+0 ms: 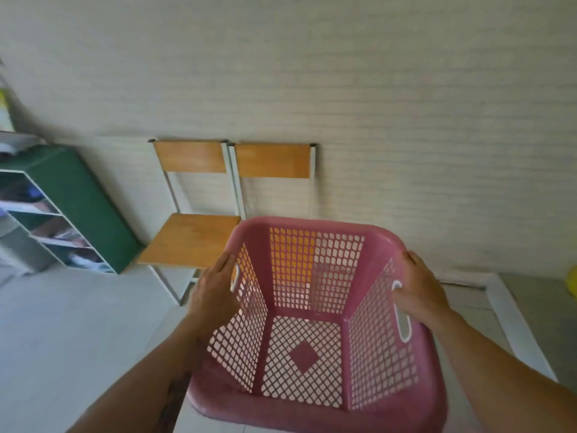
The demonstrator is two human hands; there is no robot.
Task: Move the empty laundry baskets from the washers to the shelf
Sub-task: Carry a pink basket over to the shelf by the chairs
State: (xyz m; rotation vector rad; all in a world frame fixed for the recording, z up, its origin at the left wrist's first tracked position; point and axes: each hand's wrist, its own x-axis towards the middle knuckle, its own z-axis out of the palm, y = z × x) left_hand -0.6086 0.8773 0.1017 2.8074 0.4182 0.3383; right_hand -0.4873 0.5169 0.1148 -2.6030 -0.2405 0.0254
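Note:
An empty pink lattice laundry basket (315,410) is held up in front of me, above the pale floor. My left hand (215,292) grips its left rim by the white-edged handle slot. On the opposite side, my right hand (420,292) grips the right rim next to the other handle slot. The basket tilts a little, its open top facing me. A green shelf unit (78,201) with white dividers stands at the far left, apart from the basket.
Two wooden chairs (193,235) with white metal frames stand against the pale wall, right behind the basket. The shelf compartments hold blurred items. A raised white sill (518,320) runs along the floor at the right, with something yellow (573,281) at the edge.

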